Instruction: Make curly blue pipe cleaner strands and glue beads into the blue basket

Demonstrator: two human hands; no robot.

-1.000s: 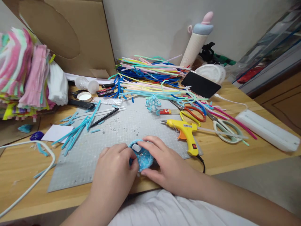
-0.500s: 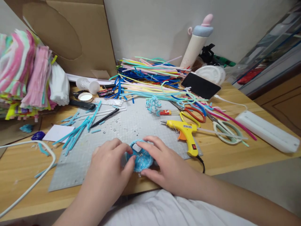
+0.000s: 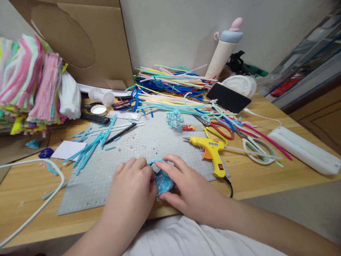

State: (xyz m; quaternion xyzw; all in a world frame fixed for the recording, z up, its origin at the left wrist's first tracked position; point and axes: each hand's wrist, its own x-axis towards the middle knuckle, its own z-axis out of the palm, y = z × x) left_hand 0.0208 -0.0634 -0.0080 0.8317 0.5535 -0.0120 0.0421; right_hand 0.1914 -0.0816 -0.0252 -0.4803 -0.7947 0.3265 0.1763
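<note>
A round, fuzzy blue pipe-cleaner disc (image 3: 164, 182), with shiny wire-like strands toward its middle, is between my hands near the table's front edge. My right hand (image 3: 186, 185) grips its right side, index finger across the top and thumb at the lower edge. By the right index fingertip shows a small white piece (image 3: 156, 168). My left hand (image 3: 134, 186) is closed over the disc's left part, fingers curled in; its fingertips are mostly hidden. Underneath is a grey cutting mat (image 3: 87, 193). To the right lies a yellow glue gun (image 3: 213, 149).
Cut blue pipe-cleaner pieces (image 3: 86, 153) and a black pen (image 3: 119, 134) lie left on the mat. Scissors (image 3: 257, 151) and a phone (image 3: 229, 97) are at right. Pipe cleaners (image 3: 173, 96) pile up behind. A white cable (image 3: 60, 177) loops at left.
My left hand has moved right and curled its fingers over the disc's left part, covering more of it. My right hand keeps its hold. The view has shifted slightly.
</note>
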